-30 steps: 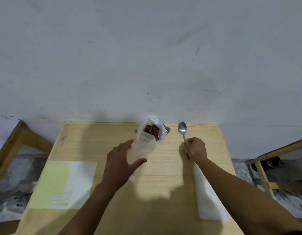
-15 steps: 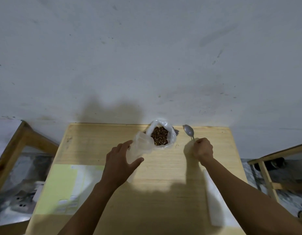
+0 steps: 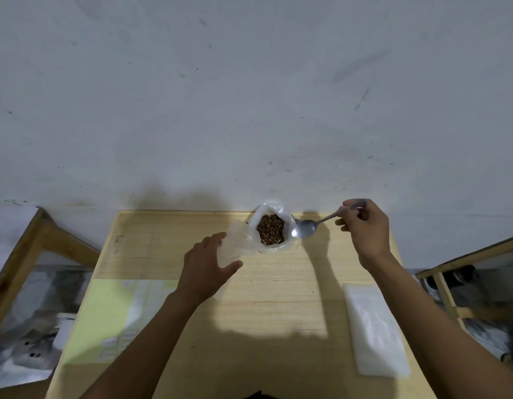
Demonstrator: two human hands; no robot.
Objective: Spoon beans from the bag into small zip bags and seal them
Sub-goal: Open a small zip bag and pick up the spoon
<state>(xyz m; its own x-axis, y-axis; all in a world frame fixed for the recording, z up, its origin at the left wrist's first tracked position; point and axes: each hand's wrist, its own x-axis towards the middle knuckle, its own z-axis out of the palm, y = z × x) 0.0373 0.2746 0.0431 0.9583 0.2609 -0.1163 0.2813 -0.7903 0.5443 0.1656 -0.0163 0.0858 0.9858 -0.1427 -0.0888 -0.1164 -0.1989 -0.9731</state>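
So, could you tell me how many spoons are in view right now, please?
1. The spoon is in the right hand, its empty bowl just right of the bean bag. Nothing suggests another, though the arms cover part of the table.

One open bag of beans (image 3: 270, 232) stands at the tabletop's (image 3: 278, 298) far edge. One spoon (image 3: 307, 228), one small zip bag (image 3: 235, 246), one white stack of bags (image 3: 376, 329) near the right edge, one yellow-green sheet (image 3: 111, 312) at the left edge. Two hands.
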